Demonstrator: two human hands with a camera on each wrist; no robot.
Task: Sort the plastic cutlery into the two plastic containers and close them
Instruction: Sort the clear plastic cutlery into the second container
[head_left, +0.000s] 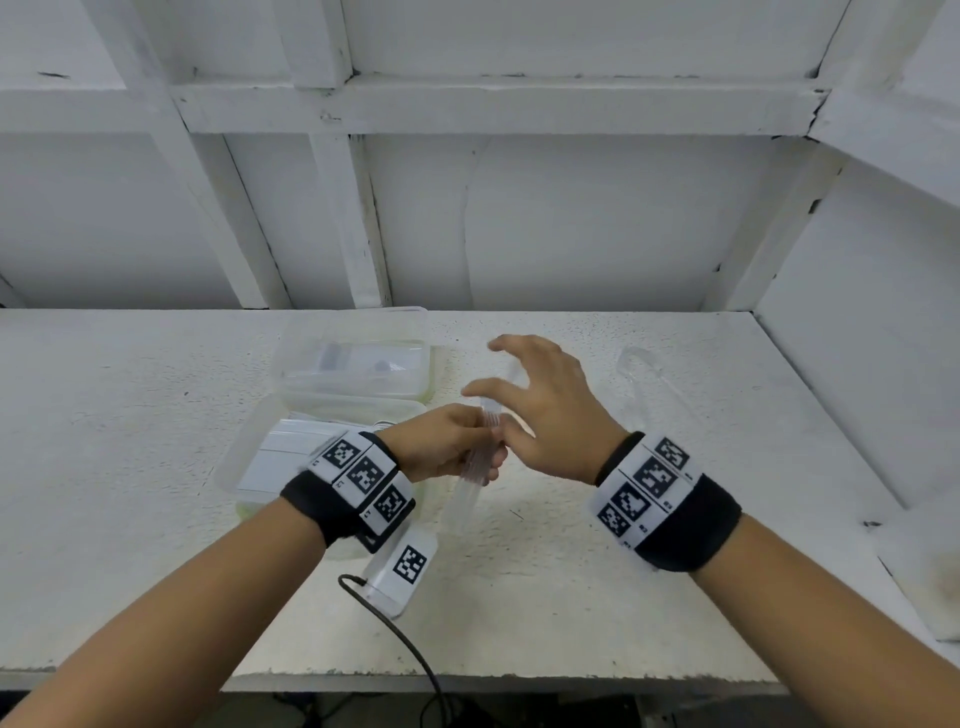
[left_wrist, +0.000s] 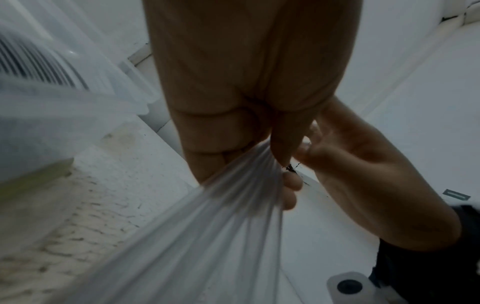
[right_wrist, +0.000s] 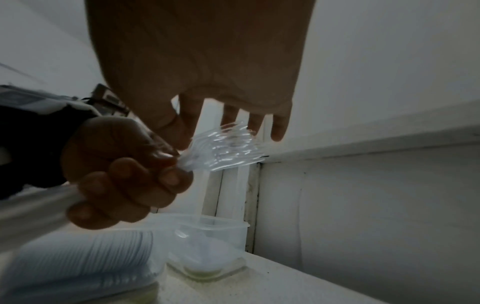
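A person's two bare forearms reach over a white table (head_left: 649, 597), each wrist wrapped in a black band with black-and-white square markers.

The left hand (head_left: 447, 441) is curled in a fist around a bundle of clear plastic forks (right_wrist: 228, 148), gripping the handles together. The tines fan out beyond the thumb and forefinger, while the handles stick out below the fist, toward the person. The bundle is held up above the table, between the two hands and just right of the nearer container.

The right hand (head_left: 540, 410) hovers just beside the fork tips with its fingers (right_wrist: 279, 129) spread wide and straight, holding nothing — the thumb sits close to the left hand's knuckles, though contact between them cannot be made out.

Two translucent plastic containers stand on the table to the left of the hands. The far container (head_left: 358, 358) is open-topped (what lies inside it is too blurred to identify). The near container (head_left: 270, 462) is partly hidden by the left wrist and holds a stack of pale cutlery lying on its side.

A few more clear cutlery pieces (head_left: 641, 369) lie loose on the table, well to the right of the hands.

A black cable (head_left: 400, 639) trails from the left wrist's small white device over the table's front edge.
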